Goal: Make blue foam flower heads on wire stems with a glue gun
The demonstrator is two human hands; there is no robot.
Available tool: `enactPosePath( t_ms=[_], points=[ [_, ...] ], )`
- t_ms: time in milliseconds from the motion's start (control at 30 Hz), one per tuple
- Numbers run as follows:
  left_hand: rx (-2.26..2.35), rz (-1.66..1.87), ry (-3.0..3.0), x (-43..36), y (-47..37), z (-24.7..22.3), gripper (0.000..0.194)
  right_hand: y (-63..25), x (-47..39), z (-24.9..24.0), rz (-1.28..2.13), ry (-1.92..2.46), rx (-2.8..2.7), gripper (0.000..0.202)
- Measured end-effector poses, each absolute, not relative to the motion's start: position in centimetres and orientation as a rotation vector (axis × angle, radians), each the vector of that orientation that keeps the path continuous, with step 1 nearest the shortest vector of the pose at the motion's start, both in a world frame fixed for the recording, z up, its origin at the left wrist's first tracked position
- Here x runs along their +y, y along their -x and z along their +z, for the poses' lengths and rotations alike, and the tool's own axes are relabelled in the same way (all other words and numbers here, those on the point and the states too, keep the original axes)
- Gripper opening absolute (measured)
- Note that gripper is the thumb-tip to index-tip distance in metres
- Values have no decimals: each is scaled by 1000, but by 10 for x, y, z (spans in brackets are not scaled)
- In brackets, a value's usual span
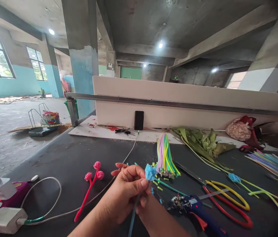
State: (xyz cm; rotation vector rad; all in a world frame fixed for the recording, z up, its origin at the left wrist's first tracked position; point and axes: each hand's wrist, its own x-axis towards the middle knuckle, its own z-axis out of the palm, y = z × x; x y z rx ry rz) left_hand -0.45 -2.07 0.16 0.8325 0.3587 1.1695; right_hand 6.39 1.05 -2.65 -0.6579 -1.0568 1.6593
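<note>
The left hand [130, 185] pinches a fluffy blue tuft [150, 172].

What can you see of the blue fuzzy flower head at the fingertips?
The blue fuzzy flower head is a compact, lumpy, light-blue cluster, seemingly of bent chenille. It is held above the dark tabletop, pinched at its lower left by the left hand. Whether the mostly hidden right hand touches it is unclear. A blue-grey stem runs below; any join is hidden.
</note>
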Motion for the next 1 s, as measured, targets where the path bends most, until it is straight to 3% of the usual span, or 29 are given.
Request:
enactPosePath(
  t_ms=[100,233,500,733,1000],
  points=[
    [425,1228,-828,-20,6,4,22,-73,17,-19,1734,708,-927,43],
    [494,1244,-827,-18,6,3,19,-102,9,-3,1580,664,-875,31],
    [581,1115,-892,-18,6,0,19,-140,-16,-2,1417,685,-1306,45],
    [633,1062,-880,-19,4,-1,17,-138,-10,0,1255,835,-1355,31],
    [695,1055,-886,-19,4,-2,22,-151,-27,0,1215,818,-1526,50]
  ],
)
